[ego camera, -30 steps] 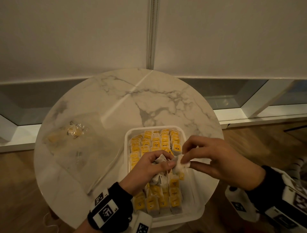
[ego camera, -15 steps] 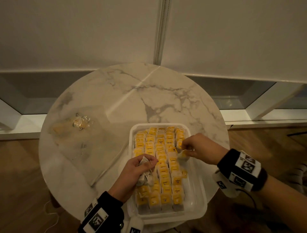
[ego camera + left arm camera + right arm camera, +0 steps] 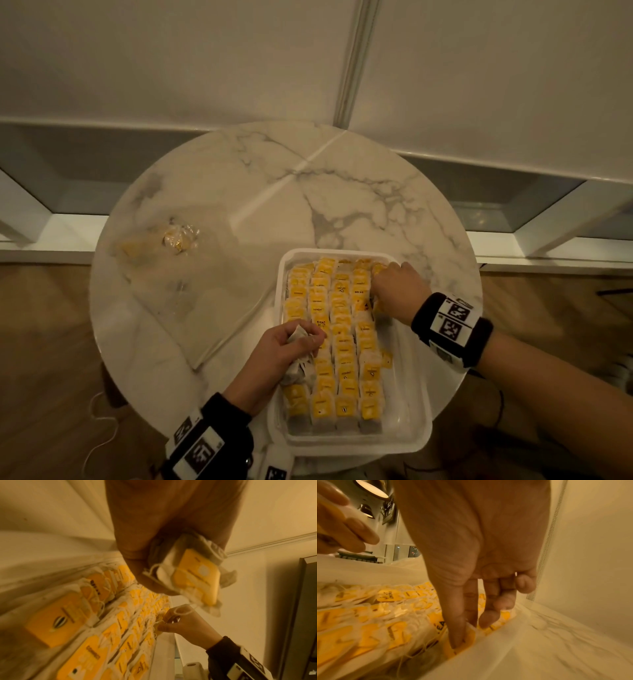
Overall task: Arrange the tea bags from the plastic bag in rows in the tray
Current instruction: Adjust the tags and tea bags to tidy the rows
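Since half a second ago the right hand (image 3: 399, 291) has slid farther up the right side of the white tray (image 3: 416, 404), from about the middle of the filled rows to near the far right corner, while the left hand (image 3: 281, 353) has stayed over the tray's left edge with its bundle.

The right hand now reaches down at the far end of the rightmost row. The right wrist view shows its thumb and forefinger (image 3: 458, 632) pressed together on a yellow-tagged tea bag (image 3: 467, 639), tucked just inside the tray's right wall (image 3: 513, 635); the other fingers hang loosely curled above the row.

The left hand is curled round a small clutch of tea bags (image 3: 195, 577), crumpled white paper with yellow tags and a loop of string hanging below, held just above the left columns of the tray. How many it holds cannot be told.

The rows of tea bags (image 3: 337, 339) fill the tray from far to near in four columns, yellow tags up; a fifth column on the right is begun only at the far end, and one loose yellow tag (image 3: 387, 359) lies on the bare strip beside the fourth column.

The tray sits at the near right of a round marble table (image 3: 308, 192). The clear plastic bag (image 3: 178, 284) lies flat on the table's left side, well apart from the tray, with a few yellow bags bunched at its far end (image 3: 178, 238).
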The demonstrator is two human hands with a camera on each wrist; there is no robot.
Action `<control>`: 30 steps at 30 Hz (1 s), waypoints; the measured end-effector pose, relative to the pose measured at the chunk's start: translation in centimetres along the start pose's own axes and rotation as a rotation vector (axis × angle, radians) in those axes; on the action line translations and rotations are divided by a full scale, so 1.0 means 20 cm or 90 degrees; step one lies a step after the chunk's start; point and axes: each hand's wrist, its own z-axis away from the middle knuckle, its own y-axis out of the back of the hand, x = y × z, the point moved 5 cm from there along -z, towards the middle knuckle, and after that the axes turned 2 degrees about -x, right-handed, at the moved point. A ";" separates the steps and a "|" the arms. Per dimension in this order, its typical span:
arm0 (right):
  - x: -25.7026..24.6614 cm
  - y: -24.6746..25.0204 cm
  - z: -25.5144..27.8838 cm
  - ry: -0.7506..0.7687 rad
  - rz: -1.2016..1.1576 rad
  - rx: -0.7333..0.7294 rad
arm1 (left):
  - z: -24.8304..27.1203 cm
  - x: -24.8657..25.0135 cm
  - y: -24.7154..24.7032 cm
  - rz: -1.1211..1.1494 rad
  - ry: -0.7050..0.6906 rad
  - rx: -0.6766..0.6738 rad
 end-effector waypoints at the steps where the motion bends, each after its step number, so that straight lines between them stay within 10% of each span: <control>1: 0.00 0.00 0.00 -0.012 0.009 0.011 | 0.00 0.00 0.00 -0.004 -0.001 -0.002; 30: -0.06 -0.08 0.07 -0.057 -0.283 -0.034 | -0.03 0.00 0.00 -0.061 0.021 0.018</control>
